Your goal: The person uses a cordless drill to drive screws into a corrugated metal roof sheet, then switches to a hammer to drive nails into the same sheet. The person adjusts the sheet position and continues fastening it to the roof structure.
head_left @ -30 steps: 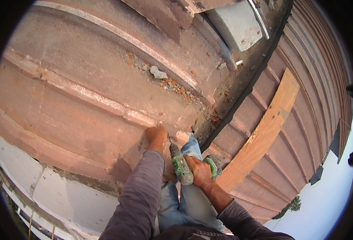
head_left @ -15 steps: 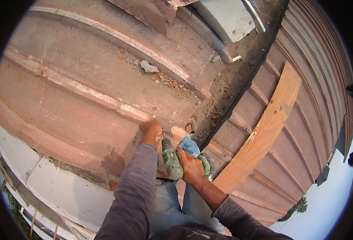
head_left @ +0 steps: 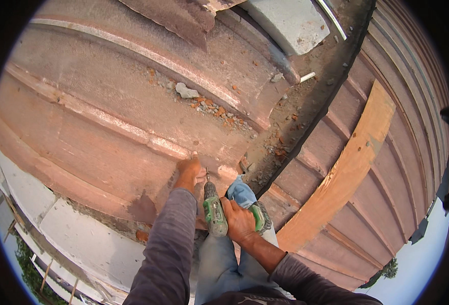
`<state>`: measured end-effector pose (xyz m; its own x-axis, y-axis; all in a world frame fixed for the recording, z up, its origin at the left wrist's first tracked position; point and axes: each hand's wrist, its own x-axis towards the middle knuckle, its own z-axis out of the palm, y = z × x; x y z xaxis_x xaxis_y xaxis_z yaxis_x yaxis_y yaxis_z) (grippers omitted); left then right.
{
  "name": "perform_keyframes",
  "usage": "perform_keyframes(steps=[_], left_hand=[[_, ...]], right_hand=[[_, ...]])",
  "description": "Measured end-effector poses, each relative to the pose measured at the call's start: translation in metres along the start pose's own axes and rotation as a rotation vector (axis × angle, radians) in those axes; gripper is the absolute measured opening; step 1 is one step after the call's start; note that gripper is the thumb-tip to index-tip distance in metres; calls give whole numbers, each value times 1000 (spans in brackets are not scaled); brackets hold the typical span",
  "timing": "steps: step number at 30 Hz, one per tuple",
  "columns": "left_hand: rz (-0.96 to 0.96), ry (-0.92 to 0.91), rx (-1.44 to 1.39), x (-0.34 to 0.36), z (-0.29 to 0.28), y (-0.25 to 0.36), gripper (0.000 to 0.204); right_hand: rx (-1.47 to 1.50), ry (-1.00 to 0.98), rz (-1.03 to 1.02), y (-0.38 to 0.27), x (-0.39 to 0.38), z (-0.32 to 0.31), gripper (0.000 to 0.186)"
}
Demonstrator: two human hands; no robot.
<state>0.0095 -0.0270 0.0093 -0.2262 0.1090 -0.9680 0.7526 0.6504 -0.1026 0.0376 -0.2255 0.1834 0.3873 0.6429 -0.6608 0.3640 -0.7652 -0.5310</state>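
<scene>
My right hand is wrapped round the grip of a green and grey cordless drill. The drill's bit points away from me, its tip close beside the fingers of my left hand. That left hand rests on the reddish metal roofing sheet, by a raised rib. One digit reaches onto the rib while the other fingers bend in toward the bit; whatever they may hold is too small to make out. My jeans-clad legs are below the drill, and one foot shows partly beyond it.
Broken brick and mortar rubble lies along a rib, with a grey chunk. A dirt-filled gutter runs between two roof slopes. A plywood strip lies on the right slope, a pale block at the top, a white wall at lower left.
The view has shifted slightly. The drill now stands a little more upright in the picture, its bit still beside my left fingers. Both hands keep nearly the same places.
</scene>
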Motion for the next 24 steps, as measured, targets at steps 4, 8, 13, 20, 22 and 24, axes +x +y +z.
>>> perform_keyframes(steps=[4, 8, 13, 20, 22, 24], left_hand=[[9, -16, 2, 7, -2, -1, 75], [11, 14, -16, 11, -1, -5, 74], [4, 4, -26, 8, 3, -5, 72], [-45, -34, -105, -5, 1, 5, 71], [-8, -44, -111, -11, 1, 7, 71], [-2, -51, -106, -14, 2, 7, 71]], right_hand=[[25, 10, 29, 2, -3, 5, 47], [107, 23, 79, 4, -9, 4, 51], [290, 140, 110, 5, -9, -3, 54], [334, 112, 182, 4, 11, -25, 50], [379, 148, 208, 7, 16, -29, 47], [417, 147, 250, 12, 17, -29, 45]])
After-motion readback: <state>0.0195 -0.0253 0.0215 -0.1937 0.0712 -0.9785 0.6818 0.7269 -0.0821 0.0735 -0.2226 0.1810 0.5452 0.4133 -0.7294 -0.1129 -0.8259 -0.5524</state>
